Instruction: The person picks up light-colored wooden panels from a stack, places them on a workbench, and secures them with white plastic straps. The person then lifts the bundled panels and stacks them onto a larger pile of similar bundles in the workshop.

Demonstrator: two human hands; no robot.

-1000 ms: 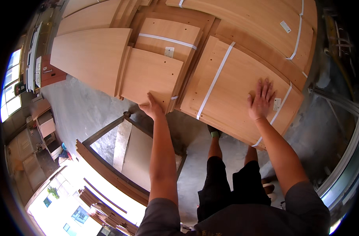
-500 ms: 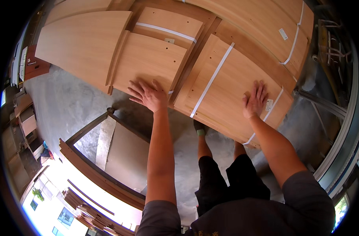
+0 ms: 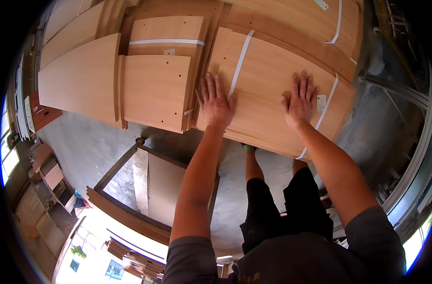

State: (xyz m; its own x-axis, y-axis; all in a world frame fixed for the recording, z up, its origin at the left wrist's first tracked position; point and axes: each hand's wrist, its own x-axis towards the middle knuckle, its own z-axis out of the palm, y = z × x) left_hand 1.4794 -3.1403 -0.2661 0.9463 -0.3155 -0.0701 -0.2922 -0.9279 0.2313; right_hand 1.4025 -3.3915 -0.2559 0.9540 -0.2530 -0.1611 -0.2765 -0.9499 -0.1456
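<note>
Both my hands rest palm down on a strapped stack of light wood panels (image 3: 268, 90). My left hand (image 3: 216, 102), fingers stretched, presses near the stack's left end, beside a white strap (image 3: 241, 61) that runs across it. Fingers spread, my right hand (image 3: 299, 102) lies toward the right end, close to a small white label (image 3: 321, 102) and a second white strap (image 3: 326, 111). Neither hand grips anything. Left of this stack is another pile of wood panels (image 3: 154, 85) with dark drilled holes, and a narrow gap separates the two.
More strapped panels (image 3: 292, 21) lie behind, and plain boards (image 3: 78, 80) stand at the far left. On the grey concrete floor (image 3: 93, 146) is a dark metal frame (image 3: 112, 168) left of my legs. A metal rail structure (image 3: 400, 90) is on the right.
My left hand has moved right, from the left pile onto the strapped stack. My right hand stays on the stack, slightly shifted. The view has turned a little.
</note>
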